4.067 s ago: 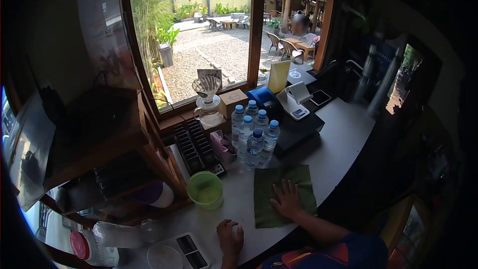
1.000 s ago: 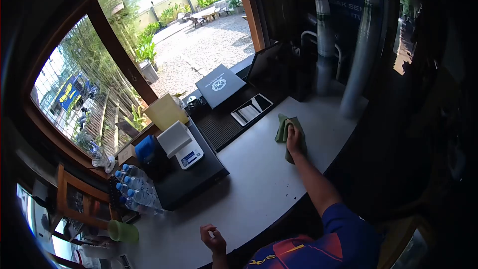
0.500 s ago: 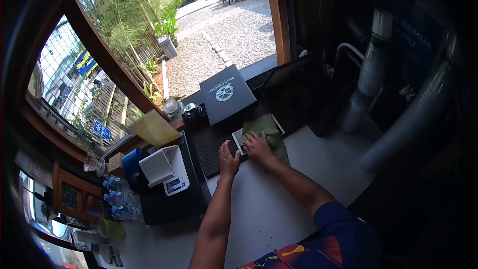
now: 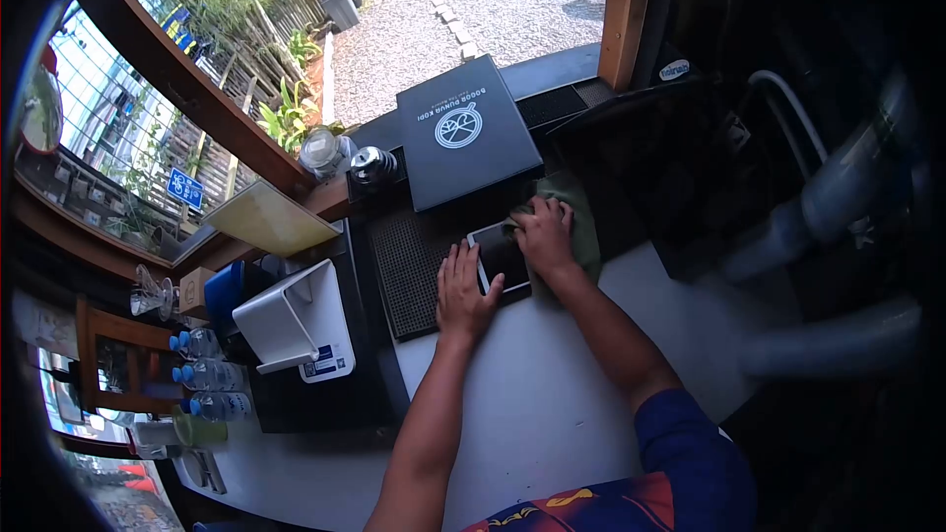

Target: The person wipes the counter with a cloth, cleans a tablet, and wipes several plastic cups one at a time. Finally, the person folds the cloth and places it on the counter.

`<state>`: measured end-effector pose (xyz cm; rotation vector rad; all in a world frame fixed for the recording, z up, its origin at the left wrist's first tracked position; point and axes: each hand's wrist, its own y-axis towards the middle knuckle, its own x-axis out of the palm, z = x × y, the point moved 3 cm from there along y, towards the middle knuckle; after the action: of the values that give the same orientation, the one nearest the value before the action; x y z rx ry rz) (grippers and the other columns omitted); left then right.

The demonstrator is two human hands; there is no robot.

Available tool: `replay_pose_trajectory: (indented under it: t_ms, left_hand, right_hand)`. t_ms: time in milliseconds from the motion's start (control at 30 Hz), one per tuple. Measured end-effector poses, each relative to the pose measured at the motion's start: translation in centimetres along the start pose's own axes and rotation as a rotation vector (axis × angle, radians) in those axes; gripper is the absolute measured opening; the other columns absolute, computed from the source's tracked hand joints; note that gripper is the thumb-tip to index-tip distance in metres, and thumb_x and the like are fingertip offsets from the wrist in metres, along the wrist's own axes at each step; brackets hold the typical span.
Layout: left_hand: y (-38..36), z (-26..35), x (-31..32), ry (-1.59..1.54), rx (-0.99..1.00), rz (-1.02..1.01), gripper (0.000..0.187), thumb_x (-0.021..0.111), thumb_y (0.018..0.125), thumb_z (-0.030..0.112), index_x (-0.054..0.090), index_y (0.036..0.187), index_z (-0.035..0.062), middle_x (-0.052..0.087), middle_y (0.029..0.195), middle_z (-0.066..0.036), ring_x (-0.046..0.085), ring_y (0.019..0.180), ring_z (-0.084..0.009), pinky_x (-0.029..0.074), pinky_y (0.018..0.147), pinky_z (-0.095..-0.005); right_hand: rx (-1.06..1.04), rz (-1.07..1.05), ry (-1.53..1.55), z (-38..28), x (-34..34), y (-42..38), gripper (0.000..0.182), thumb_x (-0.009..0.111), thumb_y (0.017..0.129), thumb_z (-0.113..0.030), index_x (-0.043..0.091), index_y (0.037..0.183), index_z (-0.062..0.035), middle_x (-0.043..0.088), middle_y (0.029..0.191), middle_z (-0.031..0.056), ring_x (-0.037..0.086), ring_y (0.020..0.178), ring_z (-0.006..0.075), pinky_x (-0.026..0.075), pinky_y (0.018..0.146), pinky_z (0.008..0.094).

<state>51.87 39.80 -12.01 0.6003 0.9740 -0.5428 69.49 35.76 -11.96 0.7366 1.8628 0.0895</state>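
A tablet [image 4: 501, 256] with a white frame and dark screen lies on the counter, partly covered on its right side. My left hand [image 4: 461, 294] rests at the tablet's left edge, fingers spread and thumb along the near edge. Bunched under the curled fingers of my right hand [image 4: 545, 236] is a green cloth [image 4: 583, 220], pressed on the tablet's right part. Some of the cloth hangs past the tablet's right side. Just beyond both hands sits a black box [image 4: 468, 133] with a white round logo.
A black ribbed mat [image 4: 406, 271] lies left of the tablet. Farther left are a white stand [image 4: 296, 320], a yellowish board [image 4: 271, 222] and several water bottles [image 4: 215, 374]. A metal tamper-like object [image 4: 371, 166] and glass jar [image 4: 320, 153] stand by the window. Stacked clear cups [image 4: 838, 187] are at right.
My right hand has drawn the cloth rightward, baring the tablet's screen. My left hand has come down flat at the tablet's left edge. The view has shifted closer.
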Motion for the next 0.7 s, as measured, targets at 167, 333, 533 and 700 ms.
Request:
replay_pose_trajectory:
  t_ms: [167, 333, 533, 700]
  left_hand:
    - [0.3, 0.1, -0.1, -0.008, 0.007, 0.016, 0.072, 0.064, 0.09, 0.042, 0.043, 0.146, 0.0029, 0.04, 0.154, -0.02, 0.032, 0.147, -0.0348, 0.021, 0.122, -0.0469]
    - [0.1, 0.1, -0.2, -0.015, -0.003, 0.016, 0.072, 0.063, 0.09, 0.043, 0.043, 0.146, 0.0028, 0.041, 0.154, -0.019, 0.032, 0.147, -0.0342, 0.021, 0.122, -0.0465]
    - [0.1, -0.2, 0.4, -0.025, -0.001, 0.031, 0.072, 0.063, 0.09, 0.042, 0.043, 0.146, 0.0017, 0.042, 0.154, -0.019, 0.033, 0.147, -0.034, 0.022, 0.122, -0.0466]
    - [0.0, -0.7, 0.3, -0.046, 0.033, 0.033, 0.077, 0.068, 0.087, 0.044, 0.043, 0.145, -0.0001, 0.042, 0.153, -0.02, 0.034, 0.146, -0.0343, 0.023, 0.122, -0.0467]
  right_hand:
    - [0.031, -0.036, 0.039, -0.9, 0.1, 1.2, 0.027, 0.076, 0.077, -0.023, 0.071, 0.102, -0.0171, 0.06, 0.109, 0.0041, 0.052, 0.114, 0.0263, 0.032, 0.106, 0.0531]
    - [-0.042, -0.132, -0.05, -2.2, 0.5, 1.2, 0.029, 0.076, 0.077, -0.023, 0.065, 0.103, -0.017, 0.061, 0.106, 0.0037, 0.055, 0.112, 0.0268, 0.034, 0.102, 0.053]
    - [0.043, -0.025, -0.022, -3.3, 0.6, 0.1, 0.039, 0.069, 0.085, -0.023, 0.06, 0.122, -0.0109, 0.06, 0.124, 0.012, 0.05, 0.128, 0.0303, 0.028, 0.116, 0.0545]
    - [-0.219, -0.148, -0.003, -1.5, 0.3, -2.9, 0.049, 0.054, 0.095, -0.021, 0.051, 0.143, -0.0097, 0.046, 0.151, 0.0133, 0.038, 0.145, 0.028, 0.026, 0.119, 0.0512]
